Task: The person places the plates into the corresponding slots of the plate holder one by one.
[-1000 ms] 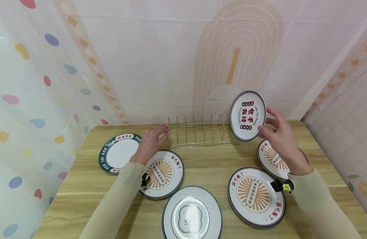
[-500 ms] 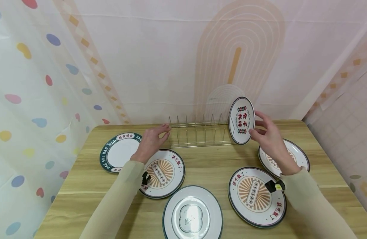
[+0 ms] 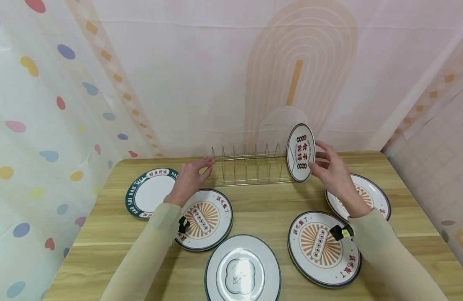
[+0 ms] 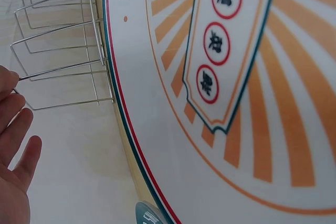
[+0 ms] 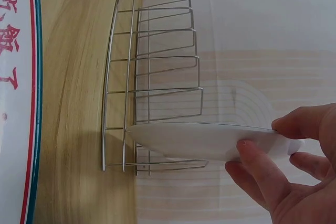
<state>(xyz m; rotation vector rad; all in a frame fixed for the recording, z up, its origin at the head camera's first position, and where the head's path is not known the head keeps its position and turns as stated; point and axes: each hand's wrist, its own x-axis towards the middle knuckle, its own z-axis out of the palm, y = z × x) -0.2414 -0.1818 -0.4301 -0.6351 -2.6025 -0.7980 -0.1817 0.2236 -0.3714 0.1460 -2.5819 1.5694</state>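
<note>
Since the earlier frame, my right hand (image 3: 331, 171) and the small plate (image 3: 300, 152) have shifted left, and the plate has turned more edge-on.

Location: its lower edge stands among the end wires at the right of the wire rack (image 3: 246, 169), tilted; whether it bears on the base I cannot tell.

Grip, right: thumb and fingers pinch the plate's outer rim. Grip, left: the fingers of my left hand (image 3: 191, 177) touch the rack's left end, thumb apart, not clenched.

Handling, as judged: light, stiff, slick and liable to chip; best held at the rim, opposite the wires.

Materials: glossy white, ceramic-looking, round, dark-edged, red lettering. Rack: thin, shiny metal wire, angular dividers. Table (image 3: 92, 242): wood-grained. The upturned plate (image 3: 242, 267) shows a glossy, ringed underside.
</note>
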